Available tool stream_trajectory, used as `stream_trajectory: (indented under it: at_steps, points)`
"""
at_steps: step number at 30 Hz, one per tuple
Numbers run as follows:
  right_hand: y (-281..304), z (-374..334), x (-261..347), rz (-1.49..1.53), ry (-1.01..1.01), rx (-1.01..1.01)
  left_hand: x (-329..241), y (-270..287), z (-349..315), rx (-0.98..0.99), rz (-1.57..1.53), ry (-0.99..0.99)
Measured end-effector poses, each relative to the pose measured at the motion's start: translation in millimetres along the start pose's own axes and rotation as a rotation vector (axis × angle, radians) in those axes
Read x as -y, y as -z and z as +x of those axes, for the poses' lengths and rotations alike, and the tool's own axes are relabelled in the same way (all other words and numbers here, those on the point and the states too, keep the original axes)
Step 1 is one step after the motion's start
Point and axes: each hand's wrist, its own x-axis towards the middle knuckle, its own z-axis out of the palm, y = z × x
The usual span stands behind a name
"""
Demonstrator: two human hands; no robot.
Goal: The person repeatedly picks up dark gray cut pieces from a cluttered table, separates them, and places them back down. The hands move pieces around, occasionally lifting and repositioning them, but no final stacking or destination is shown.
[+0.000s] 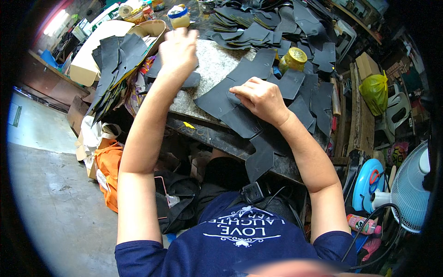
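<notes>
Across the right part of the grey speckled stone slab (214, 62) lie flat, black, angular sheet pieces (230, 104). Above them, your right hand (262, 99) has its fingers curled inward; cannot tell whether it pinches anything. Over the slab's far left, your left hand (177, 50) is motion-blurred: finger spread and hold cannot be told. Just beyond the slab: squat, pale-yellow jar with blue rim (179, 19).

Bare hands, two: left hand (178, 50), right hand (262, 98), both above grey speckled workbench (214, 56). Clear blue-rimmed jar (179, 18): one, toward far edge! Yellow-lidded jar (294, 59): one, toward right edge. Flat black sheet pieces (265, 62): many, overlapping, past counting. Beyond right edge: one round white fan (408, 189), one yellow-green plastic bag (374, 93).
</notes>
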Motion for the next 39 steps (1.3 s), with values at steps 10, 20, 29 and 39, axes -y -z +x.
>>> stream_trajectory:
  at_steps: [10,20,29,39]
  points:
    - [-1,-4,-9,-0.019,0.033,-0.063,-86,-64,83,0.307,-0.358,-0.377]
    - [0,-3,-10,0.001,0.012,-0.129,-71,-27,10,0.084,-0.129,-0.494]
    - [-4,-4,-6,0.005,-0.016,-0.068,-26,-16,-35,0.163,-0.669,-0.462]
    - [-4,-4,-6,-0.001,-0.002,-0.084,3,-71,59,0.034,-0.358,-0.192]
